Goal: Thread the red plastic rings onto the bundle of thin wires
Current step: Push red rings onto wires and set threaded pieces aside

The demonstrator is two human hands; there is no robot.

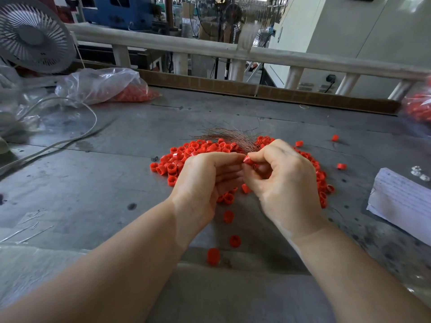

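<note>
Judging from the head view, the red ring is light, hard and slick, best pinched by its rim; the wires are springy and splay above the ring pile on the surface. Right hand pinches ring and wires; left hand curls, fingertips meeting the ring.

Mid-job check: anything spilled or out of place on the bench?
A few red plastic rings have strayed from the main pile toward the near edge of the grey metal bench; the nearest one could roll off. Nothing looks damaged.
</note>
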